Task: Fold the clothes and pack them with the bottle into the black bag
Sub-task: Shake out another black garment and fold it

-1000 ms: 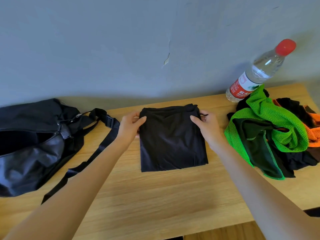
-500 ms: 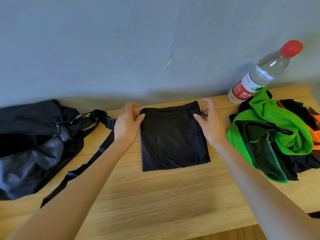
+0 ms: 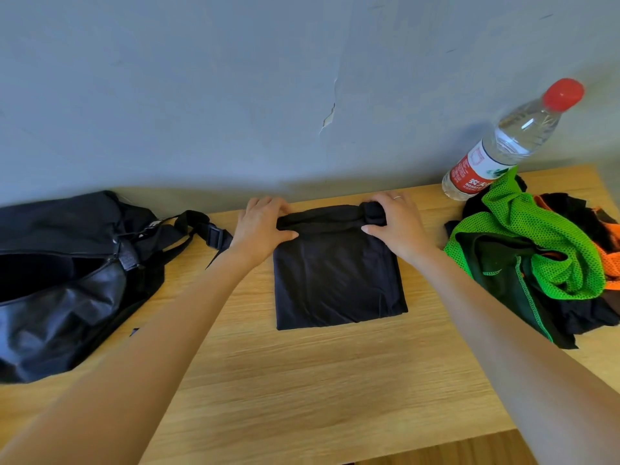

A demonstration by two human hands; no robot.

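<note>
Step in hand: folding of the first piece; the far edge of the black garment (image 3: 335, 280) was turned over into a roll, judged to be the start of rolling it toward the viewer.
Black garment: lay at the centre of the frame on the table (image 3: 318, 380), folded to a near-square, far edge raised in a thick roll.
Left hand (image 3: 260, 226): gripped the left end of the roll, fingers curled over the far side, thumb on the near side.
Right hand (image 3: 397, 223): gripped the right end of the roll in like manner; a ring showed on one finger.
Bag (image 3: 67, 280): lay at the left of the frame, zip open, mouth dark; strap trailed toward the garment.
Bottle (image 3: 503, 142): stood at the upper right against the wall, cap on, just behind the pile.
Pile (image 3: 536, 256): green, black and orange clothes at the right of the frame, unfolded.
Next move calls for: even turning by both hands so the roll stays straight, then a carry left into the bag.
Remaining: pile and bottle not yet packed.
</note>
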